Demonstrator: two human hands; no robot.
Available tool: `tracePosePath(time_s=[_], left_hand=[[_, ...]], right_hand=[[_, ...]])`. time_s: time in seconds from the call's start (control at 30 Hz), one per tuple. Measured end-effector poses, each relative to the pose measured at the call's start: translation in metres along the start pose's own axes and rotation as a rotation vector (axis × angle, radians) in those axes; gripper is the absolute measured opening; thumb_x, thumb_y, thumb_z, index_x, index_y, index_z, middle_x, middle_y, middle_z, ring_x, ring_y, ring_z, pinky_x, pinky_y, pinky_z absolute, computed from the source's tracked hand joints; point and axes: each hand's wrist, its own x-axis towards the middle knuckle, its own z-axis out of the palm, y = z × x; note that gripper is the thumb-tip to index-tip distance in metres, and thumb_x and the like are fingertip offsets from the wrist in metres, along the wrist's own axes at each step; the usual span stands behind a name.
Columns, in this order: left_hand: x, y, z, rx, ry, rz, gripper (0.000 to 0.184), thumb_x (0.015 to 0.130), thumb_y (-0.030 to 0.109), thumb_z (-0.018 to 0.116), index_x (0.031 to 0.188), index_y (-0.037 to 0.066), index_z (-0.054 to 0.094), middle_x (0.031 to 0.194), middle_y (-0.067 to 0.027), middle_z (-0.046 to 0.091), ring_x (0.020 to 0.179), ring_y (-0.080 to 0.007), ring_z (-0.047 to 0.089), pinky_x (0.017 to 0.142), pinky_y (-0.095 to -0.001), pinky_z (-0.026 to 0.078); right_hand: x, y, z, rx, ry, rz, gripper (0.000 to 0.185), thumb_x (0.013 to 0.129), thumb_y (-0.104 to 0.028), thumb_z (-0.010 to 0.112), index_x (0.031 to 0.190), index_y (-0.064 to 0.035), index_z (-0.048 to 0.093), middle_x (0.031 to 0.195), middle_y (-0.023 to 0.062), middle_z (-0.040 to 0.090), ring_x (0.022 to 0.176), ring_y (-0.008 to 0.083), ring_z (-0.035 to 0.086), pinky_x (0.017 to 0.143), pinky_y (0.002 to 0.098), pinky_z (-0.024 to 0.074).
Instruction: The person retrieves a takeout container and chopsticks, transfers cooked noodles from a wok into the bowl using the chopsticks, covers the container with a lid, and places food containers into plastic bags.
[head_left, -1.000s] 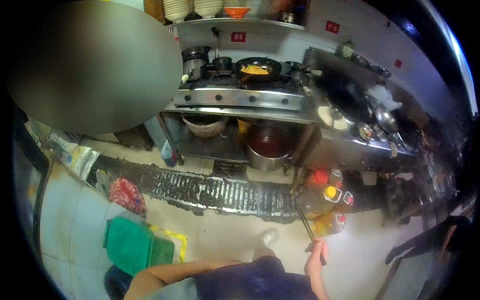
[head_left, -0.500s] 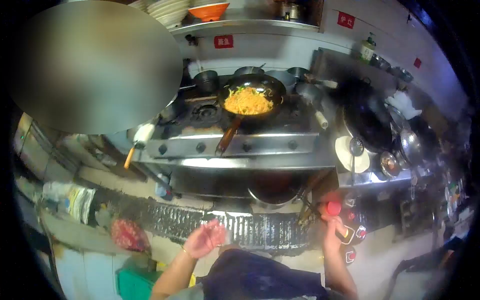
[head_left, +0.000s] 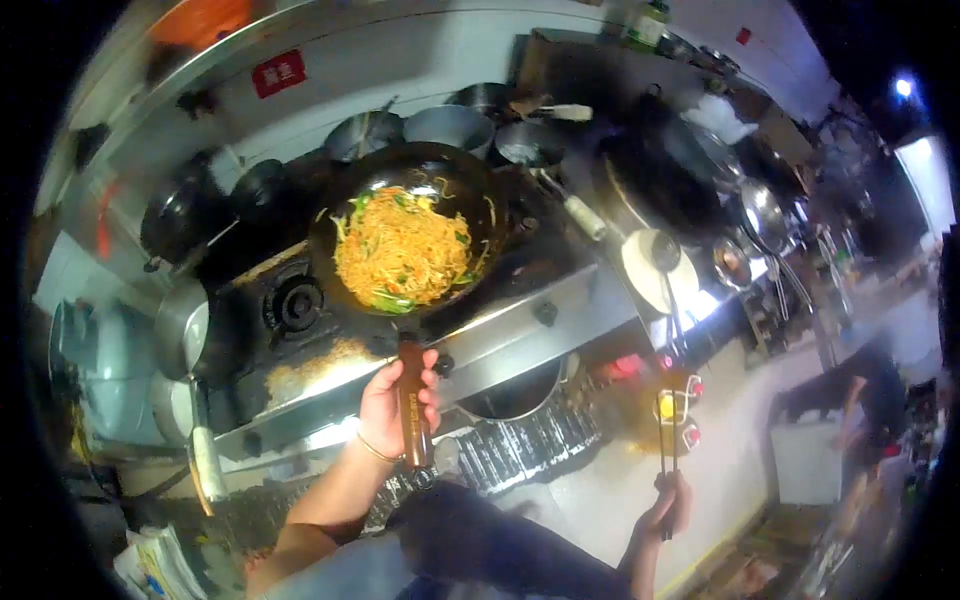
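My left hand (head_left: 391, 408) is closed around the brown wooden handle (head_left: 413, 400) of a dark wok (head_left: 485, 200). The wok sits on the stove, tilted toward me, and holds fried noodles (head_left: 400, 245) with bits of green vegetable. Low on the right, my right hand (head_left: 672, 503) is closed on a pair of long, thin chopsticks (head_left: 668, 440), which point up and away from me. Their tips are apart from the wok, in front of bottles on the floor.
A bare burner (head_left: 297, 302) lies left of the wok. Several dark pots (head_left: 450, 128) stand behind it. A pan (head_left: 182, 325) with a pale handle rests at the left edge. To the right are a ladle (head_left: 662, 252) on a cream plate (head_left: 640, 285) and a strainer (head_left: 762, 215). Red-capped bottles (head_left: 690, 437) stand low right.
My left hand has moved from empty and open to gripping the wok handle. My right hand is lower, away from the red-capped bottle. The view has turned and come closer to the wok.
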Motion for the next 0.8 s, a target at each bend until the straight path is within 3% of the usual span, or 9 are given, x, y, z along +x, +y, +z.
tracePosePath(time_s=[0.17,0.33,0.4,0.47,0.57,0.63,0.8], left_hand=[[0.011,-0.006,0.014,0.315,0.257,0.115,0.009,0.086,0.013,0.058,0.089,0.014,0.05,0.066,0.0027,0.043,0.05,-0.006,0.039,0.045,-0.0225,0.038],[-0.024,-0.025,0.015,0.593,0.257,0.077,0.01,0.085,0.016,0.059,0.088,0.016,0.049,0.06,0.005,0.038,0.046,-0.005,0.038,0.038,-0.0227,0.037],[-0.052,-0.057,0.008,0.726,0.25,0.019,0.015,0.083,0.015,0.062,0.09,0.015,0.048,0.058,0.0034,0.039,0.045,-0.0069,0.04,0.037,-0.0249,0.038],[-0.078,-0.088,0.004,0.81,0.229,-0.114,0.026,0.078,0.012,0.068,0.093,0.012,0.046,0.058,0.0005,0.041,0.044,-0.0099,0.043,0.038,-0.0269,0.04],[-0.102,-0.152,-0.001,0.988,0.151,-0.351,0.029,0.075,0.009,0.068,0.094,0.008,0.046,0.058,-0.0017,0.045,0.044,-0.0109,0.044,0.038,-0.0285,0.042],[-0.104,-0.2,0.003,0.982,0.084,-0.555,0.028,0.076,0.008,0.067,0.094,0.007,0.046,0.057,-0.0019,0.045,0.044,-0.0115,0.046,0.038,-0.0276,0.043],[-0.056,-0.344,-0.015,0.863,-0.083,-1.073,0.024,0.083,0.01,0.06,0.101,0.006,0.045,0.067,-0.0021,0.047,0.046,-0.0102,0.046,0.04,-0.0272,0.043]], right_hand=[[-0.001,-0.013,-0.027,-0.141,0.067,-0.084,0.032,0.091,-0.023,0.046,0.095,0.0062,0.058,0.082,0.0167,0.059,0.071,0.0239,0.059,0.062,0.0319,0.0501],[-0.05,0.012,-0.075,-0.142,0.256,-0.068,0.039,0.093,-0.03,0.047,0.093,0.007,0.059,0.079,0.0162,0.059,0.068,0.0242,0.059,0.065,0.032,0.0518],[-0.07,0.022,-0.115,-0.202,0.269,-0.087,0.033,0.092,-0.024,0.047,0.094,0.0071,0.059,0.079,0.0162,0.059,0.068,0.0233,0.059,0.063,0.0324,0.0512],[-0.095,0.032,-0.158,-0.318,0.305,-0.022,0.029,0.091,-0.019,0.047,0.094,0.0073,0.059,0.079,0.0158,0.059,0.068,0.0227,0.059,0.063,0.0321,0.0508],[-0.119,0.029,-0.218,-0.088,0.503,0.109,0.023,0.089,-0.012,0.047,0.094,0.0067,0.059,0.079,0.013,0.058,0.071,0.0209,0.058,0.064,0.0314,0.05],[-0.148,0.036,-0.266,0.045,0.556,0.176,0.021,0.089,-0.01,0.047,0.094,0.0061,0.059,0.082,0.0121,0.058,0.073,0.0197,0.058,0.066,0.031,0.0501],[-0.278,0.049,-0.374,-0.011,0.736,0.379,0.018,0.088,-0.007,0.049,0.094,0.0065,0.06,0.096,0.0125,0.055,0.078,0.0169,0.057,0.068,0.031,0.0506]])
